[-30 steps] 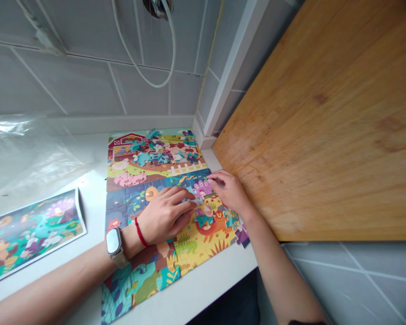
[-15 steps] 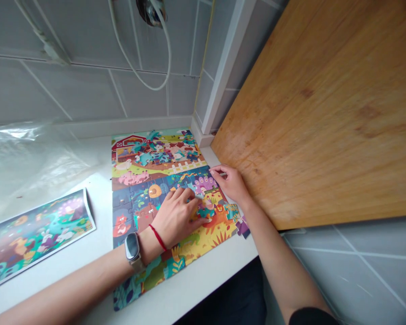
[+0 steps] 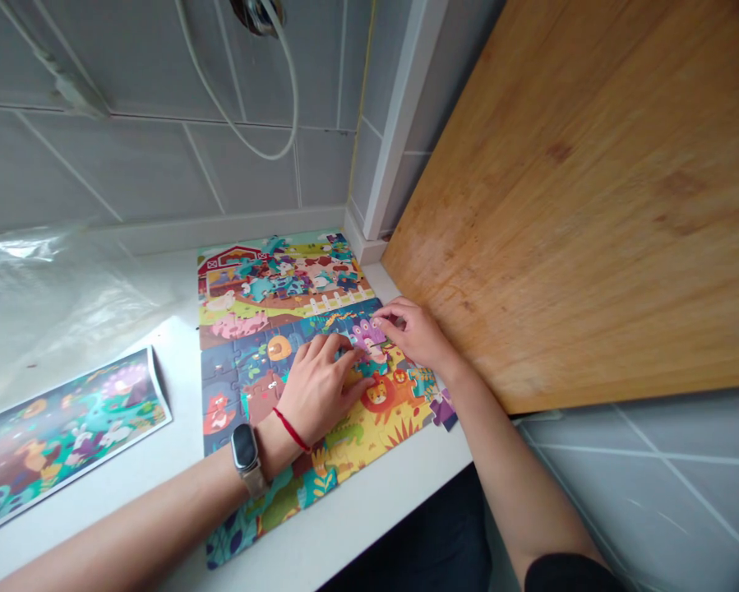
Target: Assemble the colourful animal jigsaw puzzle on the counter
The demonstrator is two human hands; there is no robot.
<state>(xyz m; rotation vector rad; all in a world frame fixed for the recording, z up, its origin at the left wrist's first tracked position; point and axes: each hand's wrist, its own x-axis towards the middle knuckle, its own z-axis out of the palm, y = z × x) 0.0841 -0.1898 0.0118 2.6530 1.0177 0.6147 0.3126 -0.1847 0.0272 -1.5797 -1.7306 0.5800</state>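
Because both hands meet at the purple, fan-tailed peacock patch of the multicoloured cardboard jigsaw, I judge the step in hand to be fitting or straightening pieces there. The jigsaw lies flat on the smooth white worktop, its wavy seams visible across navy, yellow and green areas. From my remote view, the left hand arches palm-down over its middle, fingers bent and relaxed, thumb spread away from them; I see no grasp in it. The right hand brings thumb and forefinger close together at the patch's right side, but I cannot tell whether a piece sits between them. As I read it, the next move calls for a light nudge to line up knob and socket, then even pressure, since thin card could lift at neighbouring joins. A purple knobbed cardboard piece is at the jigsaw's right edge, just beside the right forearm. Beyond, on the red-barn farm panel, lies a jumbled heap of teal-and-white pieces, irregular in outline. Farther left I have a glossy printed picture sheet with a curled corner and, behind it, crinkled clear plastic film. A broad, wood-grained orange-brown panel slants along the right, and matte grey wall tiles close off the back.
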